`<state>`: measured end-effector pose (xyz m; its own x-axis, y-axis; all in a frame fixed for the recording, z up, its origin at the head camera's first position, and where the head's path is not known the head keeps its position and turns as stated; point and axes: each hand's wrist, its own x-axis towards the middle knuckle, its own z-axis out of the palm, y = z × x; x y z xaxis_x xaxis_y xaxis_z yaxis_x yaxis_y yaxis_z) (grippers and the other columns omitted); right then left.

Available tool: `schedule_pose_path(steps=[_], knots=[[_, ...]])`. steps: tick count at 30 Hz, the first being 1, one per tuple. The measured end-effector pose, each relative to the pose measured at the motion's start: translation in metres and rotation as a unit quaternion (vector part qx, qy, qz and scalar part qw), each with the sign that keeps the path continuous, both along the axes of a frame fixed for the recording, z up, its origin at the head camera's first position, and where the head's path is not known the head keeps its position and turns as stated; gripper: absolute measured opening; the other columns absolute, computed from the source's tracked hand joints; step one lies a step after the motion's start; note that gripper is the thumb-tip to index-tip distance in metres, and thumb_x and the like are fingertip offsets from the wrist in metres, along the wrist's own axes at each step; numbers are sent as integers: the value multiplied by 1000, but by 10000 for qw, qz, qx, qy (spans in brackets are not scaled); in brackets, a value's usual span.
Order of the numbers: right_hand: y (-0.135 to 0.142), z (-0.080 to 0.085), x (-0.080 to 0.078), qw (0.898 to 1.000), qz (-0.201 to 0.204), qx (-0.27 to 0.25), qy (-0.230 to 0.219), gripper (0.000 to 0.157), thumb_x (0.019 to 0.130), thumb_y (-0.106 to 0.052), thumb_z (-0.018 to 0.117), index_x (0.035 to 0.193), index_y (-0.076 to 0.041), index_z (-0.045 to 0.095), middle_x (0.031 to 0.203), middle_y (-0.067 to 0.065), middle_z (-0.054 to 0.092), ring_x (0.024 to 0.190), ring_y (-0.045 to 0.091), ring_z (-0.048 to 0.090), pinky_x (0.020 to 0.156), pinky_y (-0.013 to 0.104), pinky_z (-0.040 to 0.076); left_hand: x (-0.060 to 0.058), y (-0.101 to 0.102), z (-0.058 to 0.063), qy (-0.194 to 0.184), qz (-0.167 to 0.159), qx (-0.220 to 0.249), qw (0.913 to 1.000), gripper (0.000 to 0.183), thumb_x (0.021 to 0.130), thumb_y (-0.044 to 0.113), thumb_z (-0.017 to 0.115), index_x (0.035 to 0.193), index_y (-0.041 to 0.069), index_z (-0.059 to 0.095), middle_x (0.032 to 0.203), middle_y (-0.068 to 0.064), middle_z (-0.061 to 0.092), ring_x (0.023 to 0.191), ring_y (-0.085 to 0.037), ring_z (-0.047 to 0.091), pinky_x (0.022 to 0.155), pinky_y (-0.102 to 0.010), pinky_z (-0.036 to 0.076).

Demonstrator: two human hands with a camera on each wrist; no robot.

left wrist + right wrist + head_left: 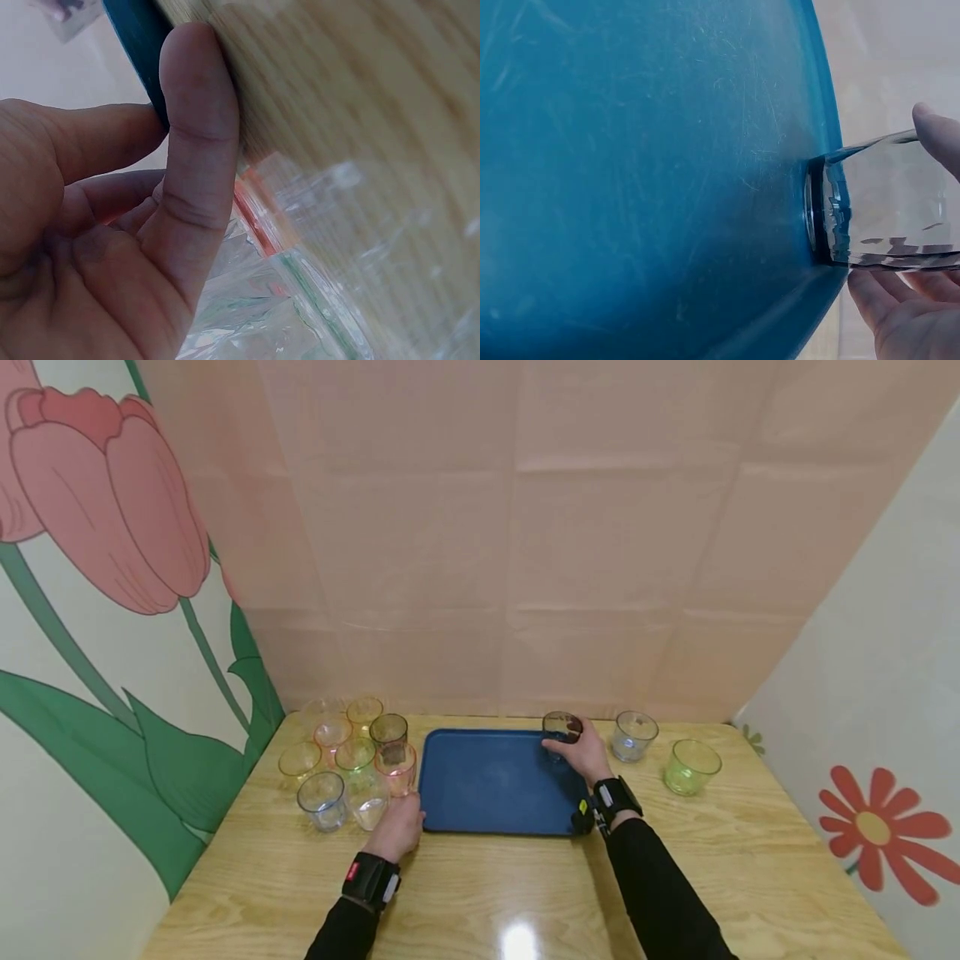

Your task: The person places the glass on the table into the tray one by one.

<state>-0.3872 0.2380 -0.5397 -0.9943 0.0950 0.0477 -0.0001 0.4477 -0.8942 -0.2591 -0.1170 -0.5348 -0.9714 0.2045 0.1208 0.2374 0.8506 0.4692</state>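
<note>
A blue tray (487,785) lies on the wooden table. At its front-left edge my left hand (397,828) pinches the rim, thumb and finger meeting on it in the left wrist view. My right hand (588,756) holds a dark grey-tinted glass (561,723) upright at the tray's back-right corner, thumb on one side and fingers on the other. In the right wrist view, the base of this clear-walled glass (900,202) meets the tray surface near the edge; whether it bears weight there I cannot tell.
Left of the tray several tinted glasses stand close together, with a pink glass (396,767) and a dark glass (389,731) nearest it. Right of it are a bluish clear glass (632,737) and a green glass (691,768). A pinkish sheet (510,568) hangs behind the table.
</note>
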Motion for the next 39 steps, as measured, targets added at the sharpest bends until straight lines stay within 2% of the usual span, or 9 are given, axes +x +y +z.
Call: schedule_pose_path(steps=[7,17,32,39], knots=[[1,-3,-3,9999,36,-54,112,92,89,-27,81,158,-4,26,153,27,37,141,45,38,110,54,40,0,0,-1,24,-2,26,10000,11,94,1,67,85,-1,61,78,-12,62,78,-31,67,71,-45,55],[-1,-2,-5,9996,-285,30,85,93,87,-26,83,158,-5,27,152,27,40,139,45,41,109,56,40,-2,0,0,51,-46,33,10000,10,93,0,67,86,-2,61,79,-14,63,81,-33,68,72,-45,56],[3,-3,-6,9997,130,-110,198,94,90,-28,80,159,-3,21,157,29,31,140,48,35,108,54,41,-1,-1,-1,125,-73,-2,9999,9,94,1,67,87,-2,61,81,-14,64,82,-35,68,73,-46,55],[4,-2,-5,9995,114,-290,76,99,88,-20,82,160,-3,17,157,30,29,141,48,34,110,58,38,0,-1,-1,67,-27,84,9999,9,94,1,66,88,-2,61,80,-13,63,81,-34,67,72,-46,55]])
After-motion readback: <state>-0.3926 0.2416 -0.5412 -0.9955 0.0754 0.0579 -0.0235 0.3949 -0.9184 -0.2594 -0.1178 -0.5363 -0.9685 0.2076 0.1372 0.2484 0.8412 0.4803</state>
